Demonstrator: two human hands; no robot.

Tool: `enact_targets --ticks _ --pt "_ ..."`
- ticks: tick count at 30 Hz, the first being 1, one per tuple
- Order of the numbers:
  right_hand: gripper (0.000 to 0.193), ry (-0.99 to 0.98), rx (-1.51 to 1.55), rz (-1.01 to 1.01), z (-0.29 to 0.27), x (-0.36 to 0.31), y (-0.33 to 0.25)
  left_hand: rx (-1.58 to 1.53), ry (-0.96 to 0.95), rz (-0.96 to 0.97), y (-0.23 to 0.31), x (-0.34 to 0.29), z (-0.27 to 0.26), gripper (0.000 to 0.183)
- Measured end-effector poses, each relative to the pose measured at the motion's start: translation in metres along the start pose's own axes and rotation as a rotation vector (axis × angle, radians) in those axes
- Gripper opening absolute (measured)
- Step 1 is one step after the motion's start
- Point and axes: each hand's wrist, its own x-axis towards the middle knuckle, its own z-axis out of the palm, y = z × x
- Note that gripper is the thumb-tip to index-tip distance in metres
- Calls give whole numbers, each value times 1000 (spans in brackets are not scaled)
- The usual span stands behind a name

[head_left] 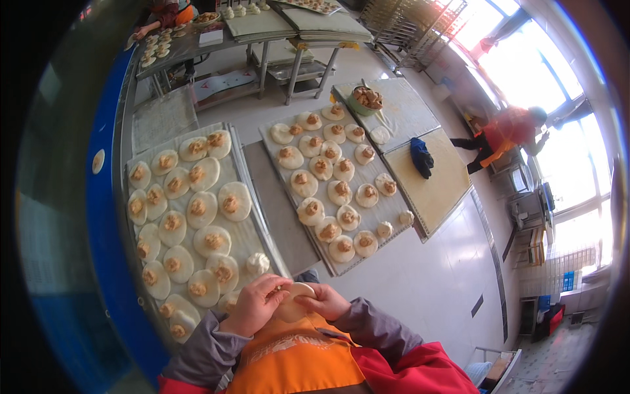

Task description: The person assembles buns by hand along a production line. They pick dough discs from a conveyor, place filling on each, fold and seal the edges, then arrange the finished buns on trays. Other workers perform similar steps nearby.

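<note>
Both my hands are in front of my orange apron (pixel 295 360), with a round dough wrapper (pixel 299 291) between them. My left hand (pixel 254 306) pinches the wrapper's left edge. My right hand (pixel 328 302) grips its right side, thumb over the top. Whether filling lies inside is hidden. Just beyond my left hand, a pleated bun (pixel 258 263) sits at the near right of a tray (pixel 254 230) of flat wrappers topped with brown filling. A second tray (pixel 395 205) farther right carries more topped wrappers and two small pleated buns, one a closed bun (pixel 385 229).
A green bowl of brown filling (pixel 366 100) stands on boards at the back, near a dark blue cloth (pixel 421 157). One lone wrapper (pixel 98 161) lies on the blue edge at left. A co-worker (pixel 504 136) stands by the windows; another works at the far-left table (pixel 197 49).
</note>
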Motion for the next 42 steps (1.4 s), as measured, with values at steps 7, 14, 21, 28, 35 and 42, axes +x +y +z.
enact_targets --ticks 7,14,21,28,35,42 --pt "31 409 167 2 -236 8 -36 -1093 243 -540 -21 97 80 28" --pt "29 624 415 -445 -542 130 -119 -1172 333 -592 -24 166 144 34" --pt "42 115 56 -183 -413 116 -56 -484 409 -292 -27 243 194 40" --pt "41 -253 492 -260 -383 125 -100 384 413 260 19 299 170 75" --pt "53 1039 -1486 -1231 -541 264 -263 457 752 229 62 127 6 53" --pt "55 655 -1296 -1009 -482 259 -169 370 1641 -363 -150 -175 -243 26"
